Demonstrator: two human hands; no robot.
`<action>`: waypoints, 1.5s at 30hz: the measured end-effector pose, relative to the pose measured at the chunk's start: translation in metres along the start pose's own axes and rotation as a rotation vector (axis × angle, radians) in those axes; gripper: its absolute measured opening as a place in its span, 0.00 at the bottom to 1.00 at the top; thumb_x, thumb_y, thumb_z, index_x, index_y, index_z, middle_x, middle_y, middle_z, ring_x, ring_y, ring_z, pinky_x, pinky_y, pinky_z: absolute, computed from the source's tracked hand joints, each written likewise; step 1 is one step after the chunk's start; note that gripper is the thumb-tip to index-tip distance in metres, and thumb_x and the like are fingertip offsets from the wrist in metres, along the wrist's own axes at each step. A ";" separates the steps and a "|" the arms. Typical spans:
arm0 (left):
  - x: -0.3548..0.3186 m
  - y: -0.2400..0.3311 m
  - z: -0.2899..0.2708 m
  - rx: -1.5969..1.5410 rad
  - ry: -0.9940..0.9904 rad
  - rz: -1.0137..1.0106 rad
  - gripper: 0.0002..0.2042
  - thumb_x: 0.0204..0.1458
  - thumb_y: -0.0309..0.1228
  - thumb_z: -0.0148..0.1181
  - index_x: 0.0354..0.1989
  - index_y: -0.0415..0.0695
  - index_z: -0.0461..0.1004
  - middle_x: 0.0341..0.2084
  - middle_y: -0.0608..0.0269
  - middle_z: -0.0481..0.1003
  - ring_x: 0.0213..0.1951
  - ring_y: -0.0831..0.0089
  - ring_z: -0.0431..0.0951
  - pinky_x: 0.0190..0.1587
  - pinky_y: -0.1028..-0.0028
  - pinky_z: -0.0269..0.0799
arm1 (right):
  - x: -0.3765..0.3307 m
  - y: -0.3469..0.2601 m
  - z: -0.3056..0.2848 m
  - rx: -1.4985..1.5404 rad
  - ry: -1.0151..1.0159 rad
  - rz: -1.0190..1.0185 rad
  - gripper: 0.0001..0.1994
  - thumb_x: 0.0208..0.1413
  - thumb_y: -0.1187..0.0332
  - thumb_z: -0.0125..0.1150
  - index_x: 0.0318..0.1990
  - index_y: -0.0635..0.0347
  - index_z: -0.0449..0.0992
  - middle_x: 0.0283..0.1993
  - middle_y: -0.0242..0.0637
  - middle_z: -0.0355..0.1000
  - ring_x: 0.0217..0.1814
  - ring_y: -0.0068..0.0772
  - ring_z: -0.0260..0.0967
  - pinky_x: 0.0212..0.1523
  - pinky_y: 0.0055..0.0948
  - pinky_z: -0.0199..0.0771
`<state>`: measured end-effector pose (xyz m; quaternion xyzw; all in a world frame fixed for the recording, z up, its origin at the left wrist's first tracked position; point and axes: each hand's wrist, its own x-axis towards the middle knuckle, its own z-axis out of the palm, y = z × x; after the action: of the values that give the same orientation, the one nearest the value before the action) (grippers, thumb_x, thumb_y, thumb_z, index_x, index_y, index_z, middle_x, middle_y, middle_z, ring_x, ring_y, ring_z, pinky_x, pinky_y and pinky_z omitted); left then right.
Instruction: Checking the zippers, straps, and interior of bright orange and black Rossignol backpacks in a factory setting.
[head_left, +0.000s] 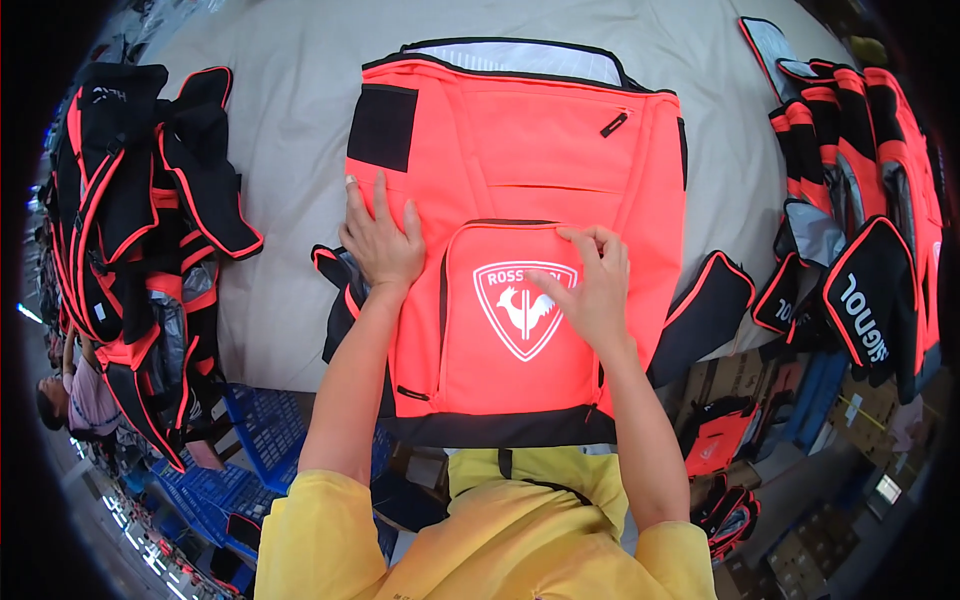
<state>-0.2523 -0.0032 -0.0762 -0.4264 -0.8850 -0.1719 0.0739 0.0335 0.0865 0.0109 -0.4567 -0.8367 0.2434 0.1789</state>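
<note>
A bright coral-red backpack (560, 140) with black trim lies flat on the cloth-covered table in front of me. Its top gapes and shows a silvery lining. On its left side, below a black patch, my left hand (385, 238) rests flat with the fingers spread. My right hand (597, 285) lies over the front pocket (490, 375), fingertips at the pocket's upper right corner and thumb apart on the white shield emblem. Nothing shows between its fingers. Black side flaps with red edging stick out at both lower sides of the bag. A zipper pull hangs near the upper right.
A pile of black and red backpack pieces (110, 200) hangs at the table's left edge. More stacked bags (850, 170) lie at the right. Blue plastic crates (265, 430) and cardboard boxes stand below the table. Another person (90, 400) is at the far left.
</note>
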 end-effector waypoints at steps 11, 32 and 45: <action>0.001 0.001 -0.003 0.004 0.012 0.025 0.33 0.66 0.50 0.52 0.76 0.50 0.60 0.78 0.44 0.50 0.75 0.51 0.56 0.67 0.44 0.52 | -0.002 0.018 0.017 0.245 0.066 0.074 0.19 0.57 0.61 0.76 0.53 0.58 0.82 0.51 0.38 0.67 0.57 0.39 0.66 0.62 0.38 0.65; 0.004 0.001 -0.003 -0.009 -0.002 0.028 0.33 0.65 0.48 0.54 0.77 0.51 0.59 0.78 0.43 0.50 0.76 0.50 0.54 0.68 0.44 0.52 | -0.003 0.024 0.030 0.304 0.182 0.068 0.09 0.67 0.67 0.63 0.51 0.53 0.84 0.49 0.35 0.71 0.54 0.37 0.68 0.55 0.37 0.63; 0.004 0.001 -0.005 -0.001 -0.012 0.032 0.33 0.65 0.47 0.54 0.77 0.49 0.59 0.77 0.40 0.51 0.76 0.48 0.55 0.69 0.46 0.53 | -0.004 0.022 0.030 0.281 0.191 0.076 0.09 0.66 0.67 0.64 0.51 0.52 0.84 0.49 0.36 0.71 0.53 0.36 0.68 0.55 0.37 0.63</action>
<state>-0.2542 -0.0009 -0.0705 -0.4415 -0.8784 -0.1688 0.0710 0.0349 0.0857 -0.0260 -0.4796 -0.7559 0.3198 0.3105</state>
